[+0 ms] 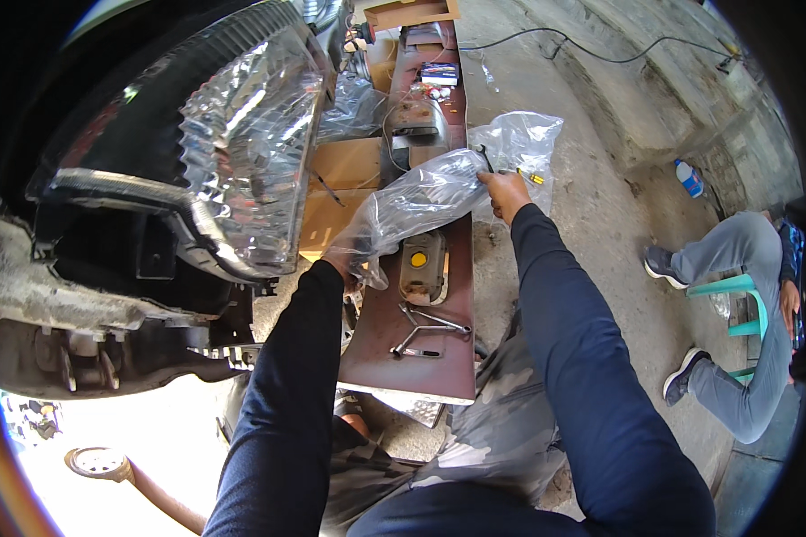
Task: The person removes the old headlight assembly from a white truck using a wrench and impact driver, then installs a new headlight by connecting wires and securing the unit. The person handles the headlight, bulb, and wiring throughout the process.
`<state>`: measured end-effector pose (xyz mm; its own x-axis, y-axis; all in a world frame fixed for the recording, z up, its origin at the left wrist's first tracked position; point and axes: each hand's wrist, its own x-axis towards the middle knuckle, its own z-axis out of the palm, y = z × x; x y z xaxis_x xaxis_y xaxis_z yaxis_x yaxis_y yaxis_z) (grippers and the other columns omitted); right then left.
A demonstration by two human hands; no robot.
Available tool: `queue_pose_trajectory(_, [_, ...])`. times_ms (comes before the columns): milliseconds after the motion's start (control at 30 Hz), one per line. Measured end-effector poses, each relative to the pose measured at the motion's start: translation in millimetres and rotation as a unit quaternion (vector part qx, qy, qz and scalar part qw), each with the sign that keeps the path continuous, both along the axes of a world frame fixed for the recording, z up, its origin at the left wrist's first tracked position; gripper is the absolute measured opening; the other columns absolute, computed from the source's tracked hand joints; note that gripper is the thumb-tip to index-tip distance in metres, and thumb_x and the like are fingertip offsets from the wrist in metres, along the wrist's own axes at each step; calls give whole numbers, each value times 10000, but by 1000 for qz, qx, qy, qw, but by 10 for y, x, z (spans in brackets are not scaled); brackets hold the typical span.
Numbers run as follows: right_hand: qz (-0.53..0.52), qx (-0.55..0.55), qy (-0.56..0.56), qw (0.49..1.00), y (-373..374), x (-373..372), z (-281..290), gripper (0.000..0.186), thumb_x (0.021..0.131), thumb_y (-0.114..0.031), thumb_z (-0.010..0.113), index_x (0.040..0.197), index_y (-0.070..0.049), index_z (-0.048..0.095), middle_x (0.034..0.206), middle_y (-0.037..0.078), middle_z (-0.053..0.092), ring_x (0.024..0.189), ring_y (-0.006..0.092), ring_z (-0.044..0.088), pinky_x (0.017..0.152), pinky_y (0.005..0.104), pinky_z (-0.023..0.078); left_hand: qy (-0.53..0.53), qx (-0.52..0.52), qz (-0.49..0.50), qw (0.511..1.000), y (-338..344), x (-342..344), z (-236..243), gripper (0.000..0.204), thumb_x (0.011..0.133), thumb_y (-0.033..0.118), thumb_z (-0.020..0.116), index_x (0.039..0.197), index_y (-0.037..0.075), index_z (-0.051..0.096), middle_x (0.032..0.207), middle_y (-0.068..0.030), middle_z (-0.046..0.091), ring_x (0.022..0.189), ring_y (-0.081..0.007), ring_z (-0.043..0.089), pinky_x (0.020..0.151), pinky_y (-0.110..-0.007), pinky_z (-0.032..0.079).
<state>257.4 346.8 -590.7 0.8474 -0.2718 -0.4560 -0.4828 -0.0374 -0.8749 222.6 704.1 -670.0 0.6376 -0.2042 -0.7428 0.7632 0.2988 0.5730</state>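
2 dark sleeves [591, 358] reach forward, the hands well apart on a clear plastic bag [425, 192] above the red-brown bench [412, 376]. The right hand [508, 195] pinches its far end, with a yellow handle [535, 177] beside the fingers; the left hand [345, 267] is at the near end, its grip hidden. Supporting the bag from 2 ends seems wise, keeping plastic off the yellow-capped container [424, 291] and 2 wrenches [432, 328] below.
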Motion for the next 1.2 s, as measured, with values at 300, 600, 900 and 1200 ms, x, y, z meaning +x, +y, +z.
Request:
queue_pose_trajectory(300, [-20,224,18,974,-247,-88,-31,316,1028,-198,644,789,-189,437,598,-57,314,468,97,261,460,312,193,-106,-82,112,985,-135,-362,616,261,1061,275,476,1195,161,669,1002,-34,720,882,-167,697,718,-349,592])
queue_pose_trajectory(600, [17,273,-31,961,-342,-283,379,302,1082,-270,620,847,-190,449,604,-69,292,472,91,252,444,286,191,-171,-106,115,973,-411,-1346,1768,294,1018,410,586,1174,174,669,969,-1,705,792,-155,659,654,-310,536])
queue_pose_trajectory(900, [-129,-96,-249,955,-449,-256,888,338,971,-277,737,945,60,723,710,107,676,601,202,610,576,382,462,-29,-128,136,982,-125,-2280,2487,335,930,415,565,983,94,642,766,-33,544,689,-164,483,623,-309,386])
queue_pose_trajectory(1200, [-326,-278,-178,886,-1281,-68,471,507,994,-354,688,1101,140,721,997,265,772,858,375,739,808,447,553,-110,-166,237,951,504,-3182,2770,597,866,354,562,1348,5,617,1142,-198,732,801,-292,723,614,-375,605])
